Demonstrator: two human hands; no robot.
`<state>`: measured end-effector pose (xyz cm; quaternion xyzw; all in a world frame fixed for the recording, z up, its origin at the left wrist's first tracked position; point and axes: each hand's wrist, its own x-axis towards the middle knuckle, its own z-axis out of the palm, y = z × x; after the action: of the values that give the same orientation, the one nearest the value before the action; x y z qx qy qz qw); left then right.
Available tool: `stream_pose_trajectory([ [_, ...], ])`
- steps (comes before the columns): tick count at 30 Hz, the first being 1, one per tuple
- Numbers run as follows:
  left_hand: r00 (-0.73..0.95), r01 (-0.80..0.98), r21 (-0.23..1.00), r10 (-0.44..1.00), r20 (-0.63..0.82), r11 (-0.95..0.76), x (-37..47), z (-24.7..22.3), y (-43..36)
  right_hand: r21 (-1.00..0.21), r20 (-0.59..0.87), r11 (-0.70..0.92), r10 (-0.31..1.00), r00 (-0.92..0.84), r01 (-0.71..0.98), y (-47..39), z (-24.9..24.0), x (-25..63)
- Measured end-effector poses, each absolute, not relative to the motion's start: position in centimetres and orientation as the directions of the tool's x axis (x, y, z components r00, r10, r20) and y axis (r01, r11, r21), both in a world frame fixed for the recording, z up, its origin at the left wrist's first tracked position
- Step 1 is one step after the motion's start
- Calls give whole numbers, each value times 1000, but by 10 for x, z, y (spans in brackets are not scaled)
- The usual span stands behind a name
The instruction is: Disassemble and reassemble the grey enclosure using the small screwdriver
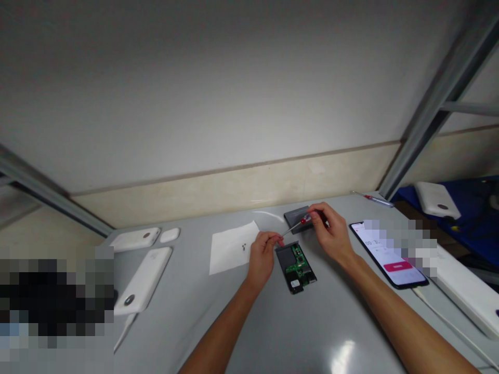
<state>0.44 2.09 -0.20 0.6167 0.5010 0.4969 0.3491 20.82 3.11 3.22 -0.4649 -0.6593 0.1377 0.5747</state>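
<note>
My right hand [329, 231] is closed around the red-and-clear handle of a screwdriver [293, 227], whose shaft slants down to the left. At the shaft's tip, the fingers of my left hand [264, 255] are pinched together; what lies between them is too small to make out. Just below the tip lies an opened device with a green circuit board [298, 265] in a dark frame. Behind it, partly covered by my right hand, is a dark grey flat cover [296, 214]. Several small dark screws [244, 246] rest on a white sheet of paper [226, 253] left of my left hand.
On the right are a phone [385, 254] with a cable, a long white power strip [460, 291] and a second screwdriver [374, 198]. White power banks [146, 278] and a small white case [170, 235] lie left. A wall [234, 192] borders the grey table [273, 332].
</note>
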Motion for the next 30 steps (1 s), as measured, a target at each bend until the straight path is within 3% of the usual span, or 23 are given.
stream_pose_trajectory([
  [13,-32,144,975,983,178,-172,0,-2,25,-648,718,600,687,113,469,23,35,198],
  [21,-63,90,987,988,139,-133,-1,-1,25,-685,682,584,724,102,435,21,34,195],
  [30,-101,51,985,981,168,-164,4,7,21,-860,503,510,834,228,33,19,39,180],
])
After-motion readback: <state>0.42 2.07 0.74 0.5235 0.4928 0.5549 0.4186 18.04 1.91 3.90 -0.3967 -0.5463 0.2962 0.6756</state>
